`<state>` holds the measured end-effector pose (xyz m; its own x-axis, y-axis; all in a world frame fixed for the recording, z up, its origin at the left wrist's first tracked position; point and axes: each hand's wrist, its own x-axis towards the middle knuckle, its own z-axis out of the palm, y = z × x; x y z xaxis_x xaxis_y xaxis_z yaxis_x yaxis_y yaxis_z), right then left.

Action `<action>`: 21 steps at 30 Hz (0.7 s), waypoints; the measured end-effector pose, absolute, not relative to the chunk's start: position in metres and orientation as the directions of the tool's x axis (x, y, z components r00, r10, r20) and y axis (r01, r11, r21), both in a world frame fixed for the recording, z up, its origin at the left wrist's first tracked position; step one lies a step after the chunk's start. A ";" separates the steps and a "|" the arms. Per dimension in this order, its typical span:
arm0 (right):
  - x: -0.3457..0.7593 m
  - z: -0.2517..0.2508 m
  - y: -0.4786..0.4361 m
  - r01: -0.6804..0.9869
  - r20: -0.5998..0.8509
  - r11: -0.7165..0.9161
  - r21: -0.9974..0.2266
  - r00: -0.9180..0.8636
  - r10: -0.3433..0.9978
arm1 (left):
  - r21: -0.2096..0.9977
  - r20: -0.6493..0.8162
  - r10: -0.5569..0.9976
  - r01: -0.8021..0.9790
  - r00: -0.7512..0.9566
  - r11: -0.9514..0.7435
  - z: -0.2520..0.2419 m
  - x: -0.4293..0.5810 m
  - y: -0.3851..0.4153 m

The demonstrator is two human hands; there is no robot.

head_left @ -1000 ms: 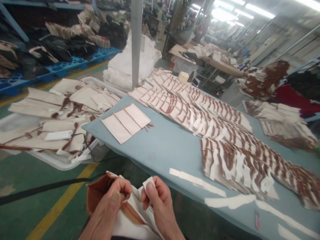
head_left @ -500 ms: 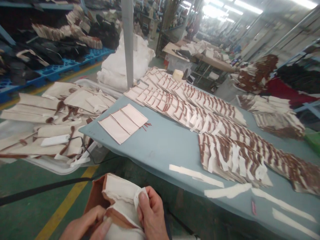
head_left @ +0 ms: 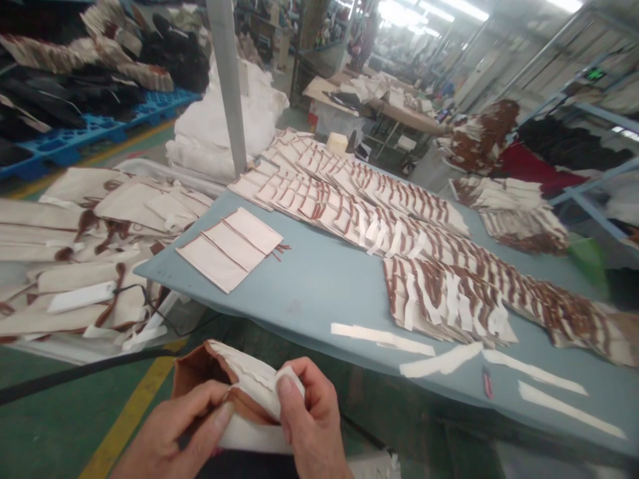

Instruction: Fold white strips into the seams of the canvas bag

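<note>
A cream fabric piece with brown lining [head_left: 254,372], like a small bag or pouch, is held between my two hands near the bottom of the view. My left hand [head_left: 184,426] pinches its brown-trimmed edge with thumb and fingers. On its right side, my right hand [head_left: 312,412] grips the cream cloth, with a small white tab [head_left: 293,378] showing by the thumb. The brown inside shows at the opening on the left. Past my hands, a flat cream panel with brown lines [head_left: 229,247] lies on the blue-grey table [head_left: 294,286].
Rows of overlapping cream and brown pieces [head_left: 344,206] cover the table's far side. Cream strips [head_left: 382,337] and a small pink tool [head_left: 487,383] lie near its front edge. At left stands a bin of similar pieces [head_left: 144,206]. A metal post [head_left: 227,86] rises behind the table.
The fabric piece has been folded down and flattened between my hands, its brown opening now turned more toward me. The surroundings have shifted left in view as the head turned right.
</note>
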<state>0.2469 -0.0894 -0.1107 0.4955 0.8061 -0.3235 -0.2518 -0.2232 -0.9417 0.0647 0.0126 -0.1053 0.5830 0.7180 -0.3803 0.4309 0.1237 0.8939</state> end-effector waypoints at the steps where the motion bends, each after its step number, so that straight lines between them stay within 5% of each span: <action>1: 0.251 -0.103 -0.088 -0.223 -0.309 -0.225 -0.949 0.494 0.812 | 0.901 -0.359 0.701 0.424 0.616 0.089 -0.104 0.067 0.018; 9: 0.278 -0.046 -0.084 0.210 -0.097 -0.247 -0.946 0.544 0.834 | 0.958 -0.156 0.756 0.285 0.636 -0.042 -0.059 0.104 0.047; 21: 0.278 -0.022 -0.063 0.284 -0.050 -0.224 -0.932 0.510 0.859 | 0.970 -0.219 0.763 0.217 0.608 0.106 -0.053 0.127 0.042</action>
